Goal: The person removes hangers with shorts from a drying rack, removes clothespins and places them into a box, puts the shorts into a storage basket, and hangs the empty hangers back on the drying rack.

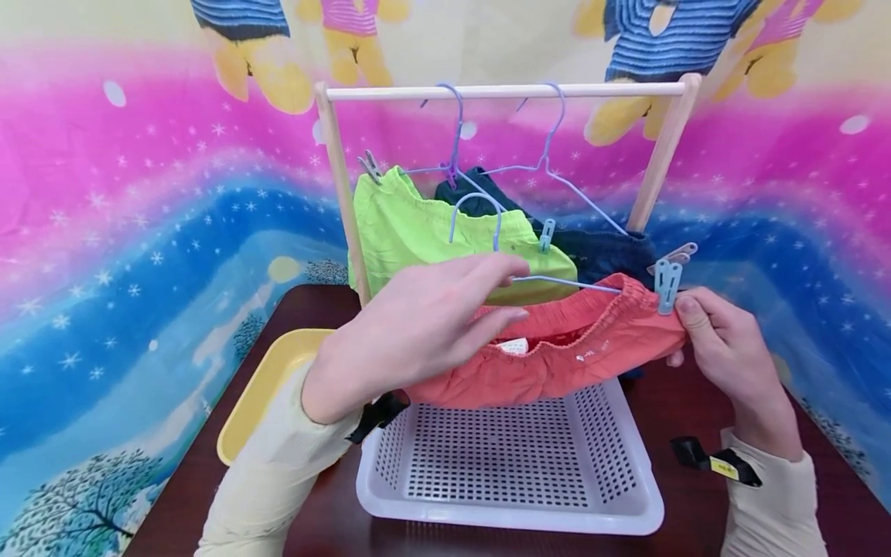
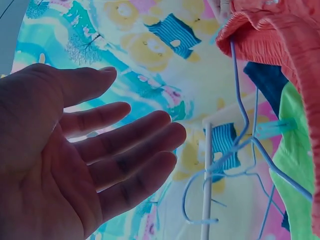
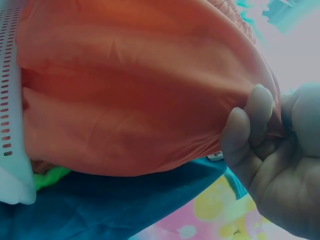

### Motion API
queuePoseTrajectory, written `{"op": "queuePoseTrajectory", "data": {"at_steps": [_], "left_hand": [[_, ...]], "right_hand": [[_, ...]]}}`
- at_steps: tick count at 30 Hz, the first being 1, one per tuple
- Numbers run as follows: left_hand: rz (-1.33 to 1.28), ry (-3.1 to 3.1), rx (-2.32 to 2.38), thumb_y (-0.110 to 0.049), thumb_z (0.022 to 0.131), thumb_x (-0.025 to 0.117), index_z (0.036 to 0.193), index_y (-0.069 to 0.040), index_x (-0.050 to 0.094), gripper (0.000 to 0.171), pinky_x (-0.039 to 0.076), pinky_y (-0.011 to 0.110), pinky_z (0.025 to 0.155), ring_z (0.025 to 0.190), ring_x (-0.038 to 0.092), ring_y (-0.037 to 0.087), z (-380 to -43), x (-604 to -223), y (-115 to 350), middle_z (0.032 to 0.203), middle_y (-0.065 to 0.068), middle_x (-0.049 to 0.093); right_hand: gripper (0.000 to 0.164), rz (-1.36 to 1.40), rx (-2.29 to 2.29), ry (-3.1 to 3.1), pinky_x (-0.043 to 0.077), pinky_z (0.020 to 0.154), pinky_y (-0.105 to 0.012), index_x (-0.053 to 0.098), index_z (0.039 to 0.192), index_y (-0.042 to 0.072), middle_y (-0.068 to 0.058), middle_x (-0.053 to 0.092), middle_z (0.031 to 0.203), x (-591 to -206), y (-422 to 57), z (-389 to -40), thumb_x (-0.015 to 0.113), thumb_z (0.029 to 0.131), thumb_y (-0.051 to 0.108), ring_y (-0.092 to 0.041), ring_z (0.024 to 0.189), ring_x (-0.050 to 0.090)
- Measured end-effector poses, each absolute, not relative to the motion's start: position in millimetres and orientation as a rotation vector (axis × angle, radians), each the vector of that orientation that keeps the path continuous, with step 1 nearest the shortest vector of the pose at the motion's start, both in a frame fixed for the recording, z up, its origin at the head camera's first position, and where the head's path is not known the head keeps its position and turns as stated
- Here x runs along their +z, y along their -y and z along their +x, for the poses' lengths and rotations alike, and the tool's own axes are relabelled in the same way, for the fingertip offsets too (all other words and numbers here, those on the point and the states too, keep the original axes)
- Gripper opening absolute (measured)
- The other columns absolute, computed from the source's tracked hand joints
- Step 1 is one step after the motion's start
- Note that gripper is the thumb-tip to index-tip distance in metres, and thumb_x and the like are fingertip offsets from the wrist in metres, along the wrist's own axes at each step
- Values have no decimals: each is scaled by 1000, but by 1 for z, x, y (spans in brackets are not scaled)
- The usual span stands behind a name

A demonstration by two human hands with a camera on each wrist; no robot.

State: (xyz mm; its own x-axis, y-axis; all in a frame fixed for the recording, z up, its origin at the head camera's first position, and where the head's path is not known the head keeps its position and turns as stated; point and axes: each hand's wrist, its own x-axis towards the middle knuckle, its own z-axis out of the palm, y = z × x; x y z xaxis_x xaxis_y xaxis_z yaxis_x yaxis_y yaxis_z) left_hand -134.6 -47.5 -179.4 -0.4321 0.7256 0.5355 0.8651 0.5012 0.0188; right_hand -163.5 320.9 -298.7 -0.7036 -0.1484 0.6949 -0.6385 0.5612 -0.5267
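Observation:
Coral-red shorts [image 1: 529, 383] with a gathered waistband stretch over the basket, a purple-blue wire hanger [image 1: 476, 196] inside the waist. My right hand [image 1: 731, 356] pinches their right waist corner between thumb and fingers. A light blue clothespin [image 1: 668, 288] clips that corner, and a greyish-pink clothespin [image 1: 677, 257] sits just behind it. My left hand [image 1: 418, 329] overlaps the left part of the shorts in the head view, hiding that corner. In the left wrist view its fingers [image 2: 135, 132] are extended, apart from the shorts and hanger hook, with nothing in the palm.
A wooden rack [image 1: 501, 93] stands behind. Lime-green shorts [image 1: 411, 224] and a dark navy garment [image 1: 616, 251] hang from it on wire hangers. A white perforated basket [image 1: 511, 522] lies below, with a yellow tray [image 1: 233, 433] at left.

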Motion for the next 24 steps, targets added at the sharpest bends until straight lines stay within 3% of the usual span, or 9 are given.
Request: {"op": "queuePoseTrajectory", "data": {"at_steps": [4,15,21,24], "left_hand": [[-1334,2269,-406,-32,98,59,128,-14,55,35,49,21,70,80,56,4,-135,-174,34,100,-6,65],[-1462,2312,-385,-33,100,54,134,-14,51,39,49,18,87,100,61,6,-149,-167,-18,124,-4,63],[-1484,2349,-434,-33,100,55,134,-17,52,38,47,16,81,100,58,4,-157,-165,-40,122,-6,61],[-1482,2331,-430,-33,99,56,134,-16,53,38,46,15,88,106,58,6,-160,-167,-48,123,-4,62]], "right_hand": [[17,658,1067,2177,45,60,-14,60,99,-7,4,56,62,-300,-321,-164,42,99,-10,-5,51,55],[17,626,1078,2191,44,62,-14,60,101,-5,4,55,61,-301,-318,-162,43,100,-8,-5,51,55],[17,653,1080,2178,45,61,-14,60,101,-7,4,55,62,-302,-316,-164,43,99,-9,-6,51,54],[17,650,1069,2177,44,62,-14,60,99,-7,5,55,63,-302,-315,-164,43,99,-9,-5,51,55]]}}
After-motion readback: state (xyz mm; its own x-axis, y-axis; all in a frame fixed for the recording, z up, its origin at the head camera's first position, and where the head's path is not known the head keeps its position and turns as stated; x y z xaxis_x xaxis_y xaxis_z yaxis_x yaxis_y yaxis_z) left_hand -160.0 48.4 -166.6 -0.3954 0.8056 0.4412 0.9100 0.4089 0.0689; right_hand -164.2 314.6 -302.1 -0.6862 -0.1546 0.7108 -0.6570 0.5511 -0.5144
